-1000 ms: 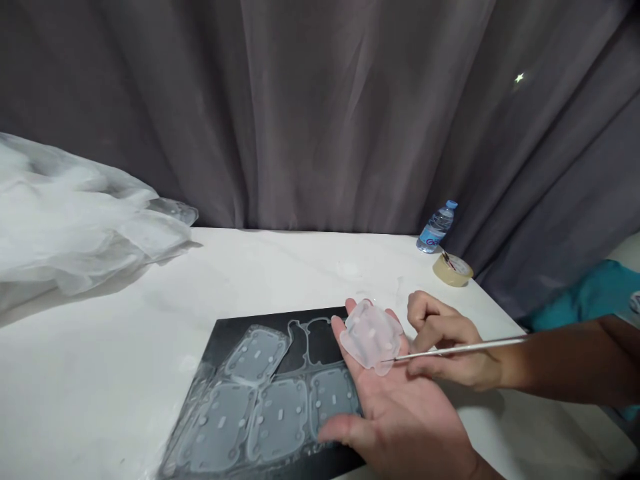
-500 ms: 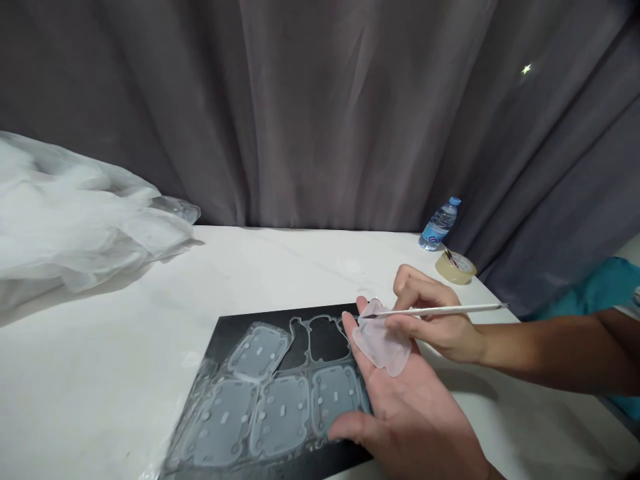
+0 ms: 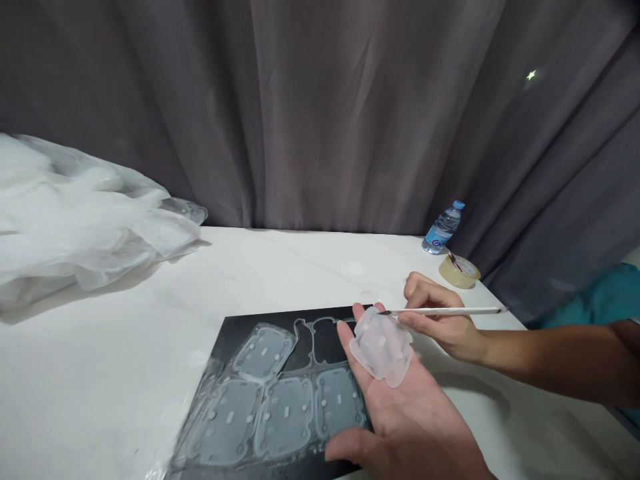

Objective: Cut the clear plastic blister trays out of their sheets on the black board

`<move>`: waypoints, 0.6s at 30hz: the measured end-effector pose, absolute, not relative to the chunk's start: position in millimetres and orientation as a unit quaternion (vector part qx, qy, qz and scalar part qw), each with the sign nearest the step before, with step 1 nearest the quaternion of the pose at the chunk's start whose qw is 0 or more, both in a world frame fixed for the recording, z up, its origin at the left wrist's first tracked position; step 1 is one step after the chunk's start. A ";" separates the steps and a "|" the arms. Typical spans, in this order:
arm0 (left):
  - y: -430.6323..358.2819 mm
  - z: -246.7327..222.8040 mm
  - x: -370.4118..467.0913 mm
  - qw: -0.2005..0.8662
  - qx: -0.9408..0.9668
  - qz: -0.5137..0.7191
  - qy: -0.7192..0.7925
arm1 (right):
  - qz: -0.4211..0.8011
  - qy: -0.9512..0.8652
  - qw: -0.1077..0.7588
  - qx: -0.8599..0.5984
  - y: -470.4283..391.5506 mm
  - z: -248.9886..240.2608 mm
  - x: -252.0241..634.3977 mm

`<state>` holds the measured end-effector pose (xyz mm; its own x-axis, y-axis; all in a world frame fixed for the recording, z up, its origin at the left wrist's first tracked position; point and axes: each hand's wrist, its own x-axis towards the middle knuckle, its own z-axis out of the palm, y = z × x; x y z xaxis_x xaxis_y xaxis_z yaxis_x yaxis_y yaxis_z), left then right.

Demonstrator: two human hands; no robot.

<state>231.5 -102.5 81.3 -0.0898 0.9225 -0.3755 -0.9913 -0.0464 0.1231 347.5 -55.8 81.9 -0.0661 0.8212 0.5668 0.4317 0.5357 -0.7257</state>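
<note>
Background: dark grey curtain (image 3: pixel 310 120) behind a white table (image 3: pixel 280 280); white plastic heap (image 3: pixel 90 213) at the left, water bottle (image 3: pixel 443 230) and tape roll (image 3: pixel 460 273) at the far right corner.

Your left hand (image 3: pixel 407 423) is palm up, opened flat, fingers pointing away and slightly left, thumb spread out to the left. It grips nothing; the translucent piece (image 3: pixel 383 347) lies across its fingers and upper palm. Your right hand (image 3: pixel 443 330) comes in from the right, fingers curled, pinching a thin pale tool (image 3: pixel 450 311) held nearly level. The tool's dark tip is at the piece's far edge; cannot tell whether it touches.

Beside your left hand, partly under it in view, a black board (image 3: pixel 227 340) carries a clear moulded sheet (image 3: pixel 285 417) with cut-out gaps in its far row.

Change: half a second ago the piece showed narrower and tilted; now its face spreads wider. A second ago the tip was at its near edge.
</note>
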 end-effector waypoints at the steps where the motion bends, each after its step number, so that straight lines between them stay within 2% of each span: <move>1: -101.9 82.7 230.9 0.664 -0.100 0.720 0.177 | 0.181 -0.704 0.526 -0.441 -57.3 81.3 348.6; 5: -100.7 88.3 228.2 0.646 -0.110 0.732 0.186 | 0.166 -0.714 0.542 -0.412 -70.1 75.7 356.5; 10: -100.5 89.0 227.7 0.635 -0.098 0.740 0.198 | 0.176 -0.723 0.517 -0.424 -89.4 68.7 364.9; 13: -99.6 90.5 227.7 0.648 -0.107 0.728 0.198 | 0.198 -0.650 0.592 -0.433 -89.5 76.0 365.7; 15: -98.7 93.0 228.4 0.662 -0.114 0.706 0.223 | 0.284 -0.576 0.635 -0.430 -80.9 82.9 365.3; 18: -96.7 93.6 231.8 0.673 -0.051 0.669 0.312 | 0.472 -0.506 0.562 -0.453 -58.4 86.5 365.8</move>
<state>231.8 -96.7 93.6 -0.0891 0.8685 -0.4876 -0.9322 0.0997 0.3480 365.8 -58.4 86.5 0.0426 0.9892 0.1406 -0.0713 0.1434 -0.9871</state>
